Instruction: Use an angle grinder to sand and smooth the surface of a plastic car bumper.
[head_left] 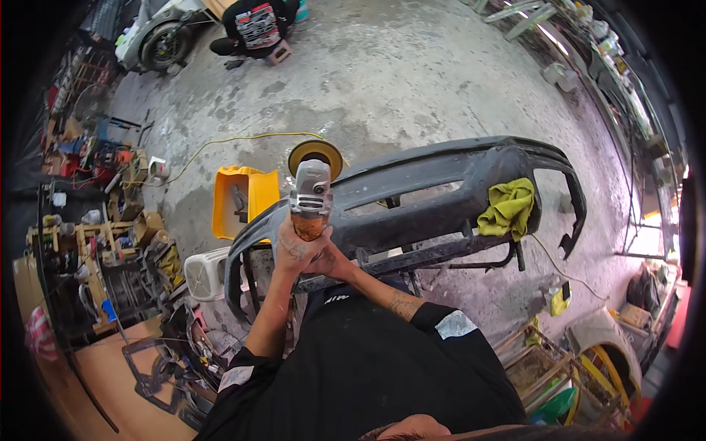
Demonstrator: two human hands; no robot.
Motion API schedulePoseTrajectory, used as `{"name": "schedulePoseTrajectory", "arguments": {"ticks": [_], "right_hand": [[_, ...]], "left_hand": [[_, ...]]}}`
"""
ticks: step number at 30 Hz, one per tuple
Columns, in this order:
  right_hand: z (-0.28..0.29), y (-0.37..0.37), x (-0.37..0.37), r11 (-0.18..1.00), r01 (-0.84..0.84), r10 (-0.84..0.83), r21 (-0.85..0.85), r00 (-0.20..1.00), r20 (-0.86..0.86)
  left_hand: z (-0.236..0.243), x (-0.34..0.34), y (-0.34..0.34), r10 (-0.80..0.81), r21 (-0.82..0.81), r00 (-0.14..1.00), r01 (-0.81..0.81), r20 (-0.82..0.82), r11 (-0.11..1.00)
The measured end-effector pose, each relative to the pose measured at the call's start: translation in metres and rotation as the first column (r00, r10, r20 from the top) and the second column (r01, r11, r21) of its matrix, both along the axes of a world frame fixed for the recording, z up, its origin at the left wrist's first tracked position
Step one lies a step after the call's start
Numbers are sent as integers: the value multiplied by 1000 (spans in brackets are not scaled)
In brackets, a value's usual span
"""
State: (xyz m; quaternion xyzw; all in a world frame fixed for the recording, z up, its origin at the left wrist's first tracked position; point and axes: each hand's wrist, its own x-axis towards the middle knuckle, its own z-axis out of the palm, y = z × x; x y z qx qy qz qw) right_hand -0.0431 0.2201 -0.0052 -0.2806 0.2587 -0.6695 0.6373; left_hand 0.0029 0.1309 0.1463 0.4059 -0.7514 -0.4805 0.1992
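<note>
Out in front of me, an angle grinder (312, 192) with a grey head, an orange body and a round yellow-brown disc points away from me. My left hand (293, 248) is closed around its orange body. Just to the right, my right hand (329, 262) is closed too, pressed against the rear of the grinder; its fingers are partly hidden. Beneath and beyond my hands lies a dark grey car bumper (430, 197), raised on a metal stand (507, 257). The disc is above the bumper's far left edge; contact cannot be made out.
A yellow-green cloth (509, 209) drapes over the bumper's right part. To the left stand a yellow crate (263, 192) and a white plastic stool (207, 273). A yellow cord (220, 140) crosses the concrete floor. Another person (254, 26) crouches near a car wheel (166, 45).
</note>
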Motion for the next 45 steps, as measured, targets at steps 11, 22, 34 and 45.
{"name": "schedulePoseTrajectory", "arguments": {"ticks": [11, 22, 34, 45], "right_hand": [[28, 24, -39, 993, -8, 45, 115, 945, -324], [-11, 60, -56, 935, 261, -207, 239, 951, -227], [-23, 65, -58, 925, 254, -299, 283, 945, 131], [-32, 60, -57, 907, 267, -335, 325, 926, 175]], "left_hand": [[-7, -22, 2, -155, 150, 987, 148, 37, 978], [-51, -91, 23, -478, 121, 860, 463, 178, 878], [-68, -112, 32, -568, 77, 780, 570, 264, 818], [-68, -117, 34, -578, 74, 749, 589, 323, 805]]}}
